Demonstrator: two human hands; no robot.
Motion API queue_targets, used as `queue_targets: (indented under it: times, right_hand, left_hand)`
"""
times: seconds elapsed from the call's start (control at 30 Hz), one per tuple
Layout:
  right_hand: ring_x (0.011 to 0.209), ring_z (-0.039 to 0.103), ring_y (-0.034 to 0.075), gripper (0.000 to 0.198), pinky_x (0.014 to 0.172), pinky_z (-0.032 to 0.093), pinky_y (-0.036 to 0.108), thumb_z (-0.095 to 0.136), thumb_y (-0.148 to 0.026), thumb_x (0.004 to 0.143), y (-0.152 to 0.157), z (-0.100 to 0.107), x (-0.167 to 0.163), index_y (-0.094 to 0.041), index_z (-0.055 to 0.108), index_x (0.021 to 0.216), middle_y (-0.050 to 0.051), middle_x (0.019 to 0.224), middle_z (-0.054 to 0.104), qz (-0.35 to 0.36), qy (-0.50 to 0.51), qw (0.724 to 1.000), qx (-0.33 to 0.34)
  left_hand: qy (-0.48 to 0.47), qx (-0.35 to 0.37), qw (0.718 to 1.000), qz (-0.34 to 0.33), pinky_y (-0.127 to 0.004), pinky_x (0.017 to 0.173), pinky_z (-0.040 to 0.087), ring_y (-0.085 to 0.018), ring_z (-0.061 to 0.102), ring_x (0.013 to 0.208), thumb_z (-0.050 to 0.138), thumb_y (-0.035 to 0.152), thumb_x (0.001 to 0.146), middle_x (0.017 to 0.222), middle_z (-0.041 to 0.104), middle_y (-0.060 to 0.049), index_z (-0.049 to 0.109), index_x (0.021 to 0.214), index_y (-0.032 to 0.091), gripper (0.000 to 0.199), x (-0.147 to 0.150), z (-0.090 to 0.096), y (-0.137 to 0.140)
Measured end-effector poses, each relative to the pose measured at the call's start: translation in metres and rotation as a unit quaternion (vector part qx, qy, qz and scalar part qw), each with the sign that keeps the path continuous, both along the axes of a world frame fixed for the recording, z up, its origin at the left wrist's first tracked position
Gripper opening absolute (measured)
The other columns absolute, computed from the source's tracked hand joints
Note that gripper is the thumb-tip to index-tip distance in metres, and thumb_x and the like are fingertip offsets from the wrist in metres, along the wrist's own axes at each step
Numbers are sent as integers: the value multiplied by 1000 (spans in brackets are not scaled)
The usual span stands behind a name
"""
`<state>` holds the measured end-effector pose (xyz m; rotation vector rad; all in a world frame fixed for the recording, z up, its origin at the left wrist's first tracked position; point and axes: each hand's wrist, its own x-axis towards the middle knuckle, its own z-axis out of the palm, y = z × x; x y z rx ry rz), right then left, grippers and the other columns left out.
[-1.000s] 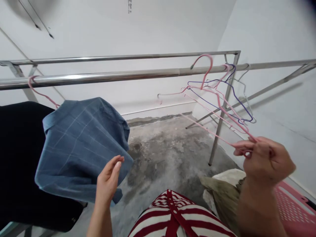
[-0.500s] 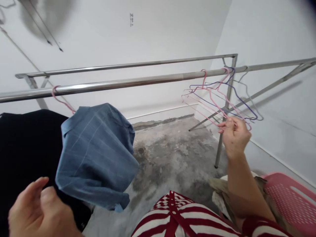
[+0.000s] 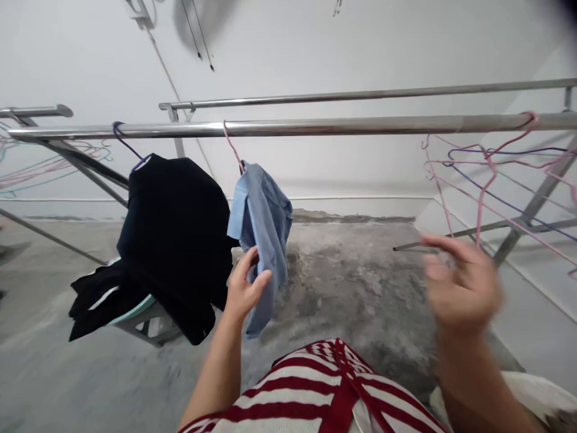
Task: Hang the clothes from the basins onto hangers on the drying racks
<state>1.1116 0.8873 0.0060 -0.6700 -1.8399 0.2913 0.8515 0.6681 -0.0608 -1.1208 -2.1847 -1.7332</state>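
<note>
A light blue collared shirt (image 3: pixel 270 210) hangs from a pink hanger (image 3: pixel 233 146) on the front metal rail (image 3: pixel 315 127). My left hand (image 3: pixel 246 288) is at the shirt's front edge, thumb and fingers apart, the fingertips touching the cloth and partly hidden by it. Blurred by motion, my right hand (image 3: pixel 464 288) is raised on the right with thumb and forefinger apart and nothing visible between them. Just above it, bare pink hangers (image 3: pixel 484 186) and a purple hanger (image 3: pixel 491 195) hang from the rail. Left of the shirt, a black garment (image 3: pixel 174 222) hangs on a purple hanger (image 3: pixel 128 144).
A stool (image 3: pixel 135 313) with black cloth over it stands on the concrete floor (image 3: pixel 342 282) at left. More hangers (image 3: pixel 49 168) hang at the far left. A second rail (image 3: pixel 360 95) runs behind. Whitish cloth (image 3: pixel 541 391) lies at the lower right.
My view has swung left. My left hand has come to the blue shirt, which now shows its front edge. My right hand has left the pink hanger it was touching.
</note>
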Motion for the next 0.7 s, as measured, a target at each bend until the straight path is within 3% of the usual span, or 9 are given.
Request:
queue_targets:
  times: [0.07, 0.13, 0.2, 0.23, 0.33, 0.47, 0.57, 0.63, 0.7]
  right_hand:
    - [95, 62, 20, 30, 88, 49, 40, 56, -34, 83, -12, -1, -40, -22, 59, 109, 7, 101, 66, 139, -49, 988, -41]
    - [97, 63, 19, 37, 89, 50, 38, 58, -36, 82, -20, -3, -76, -22, 55, 116, 7, 105, 66, 249, -106, 959, -90]
    - [100, 63, 20, 44, 90, 49, 39, 60, -39, 80, -25, -4, -106, -22, 52, 121, 8, 111, 64, 308, -135, 934, -123]
    - [101, 62, 20, 47, 90, 49, 39, 60, -40, 80, -27, -4, -119, -22, 51, 122, 9, 114, 63, 325, -139, 925, -136]
    - [101, 62, 21, 56, 85, 51, 39, 61, -44, 78, -32, 3, -155, -21, 47, 127, 12, 119, 60, 355, -139, 908, -176]
    - [103, 62, 21, 69, 87, 50, 37, 60, -46, 78, -37, 12, -191, -19, 36, 137, 14, 123, 57, 407, -164, 875, -203]
    - [116, 54, 23, 74, 95, 45, 37, 56, -49, 80, -40, 22, -205, -17, 28, 141, 14, 131, 52, 417, -201, 870, -170]
    - [120, 50, 27, 76, 96, 44, 40, 56, -53, 78, -43, 31, -207, -16, 31, 139, 16, 134, 48, 365, -259, 887, -115]
    - [117, 51, 30, 77, 91, 45, 42, 57, -56, 76, -47, 41, -205, -13, 35, 136, 18, 132, 48, 276, -325, 904, -44]
  left_hand:
    - [50, 53, 997, 19, -36, 87, 51, -20, 63, 95, 57, 38, 82, 109, 63, -8, 59, 116, 20, 39, -1, 11, 6]
    - [60, 123, 986, 98, -36, 93, 47, -19, 59, 104, 52, 35, 87, 117, 58, -9, 56, 119, 22, 36, -13, 24, 13]
    - [24, 162, 977, 134, -37, 101, 41, -21, 51, 120, 54, 36, 85, 130, 51, -9, 47, 129, 25, 45, -34, 33, 21]
    - [-12, 164, 980, 113, -38, 102, 39, -22, 47, 125, 57, 38, 83, 134, 48, -9, 41, 133, 26, 53, -45, 35, 26]
    - [-145, 126, 981, -14, -39, 96, 45, -25, 54, 116, 64, 45, 74, 126, 56, -10, 39, 134, 24, 68, -72, 32, 38]
    - [-231, 30, 958, -167, -38, 82, 52, -26, 65, 91, 70, 46, 66, 99, 68, -9, 61, 106, 14, 53, -63, 26, 49]
    - [-164, -15, 979, -123, -39, 77, 53, -26, 66, 85, 63, 41, 73, 91, 68, -10, 62, 95, 12, 37, -27, 28, 58]
    - [-59, -67, 996, -26, -41, 78, 52, -28, 66, 87, 57, 34, 77, 90, 67, -12, 59, 96, 12, 29, 2, 30, 65]
    - [33, -122, 992, 0, -45, 81, 51, -30, 64, 95, 53, 28, 79, 97, 65, -15, 55, 104, 12, 30, 28, 32, 69]
